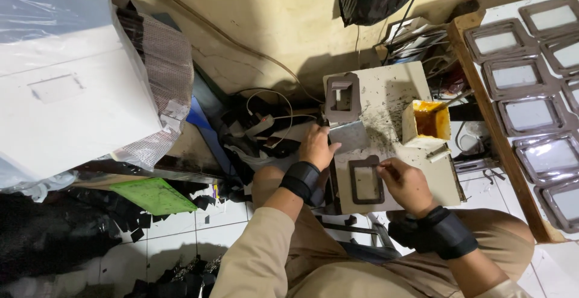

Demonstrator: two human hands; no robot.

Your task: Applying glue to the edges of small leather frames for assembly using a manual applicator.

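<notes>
On a small white surface (416,171), the left hand (316,147) presses flat on a grey sheet (348,136); right hand (407,183) fingers (383,166) pinch a dark rectangular frame (366,180).

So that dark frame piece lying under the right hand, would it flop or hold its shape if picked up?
The dark frame looks thin and flat, so it is probably light. Being a narrow border round an open window, it may bend somewhat when lifted by one edge. It lies flat on the small work board, so it should slide rather than roll or tip if the right hand pushes it.
</notes>
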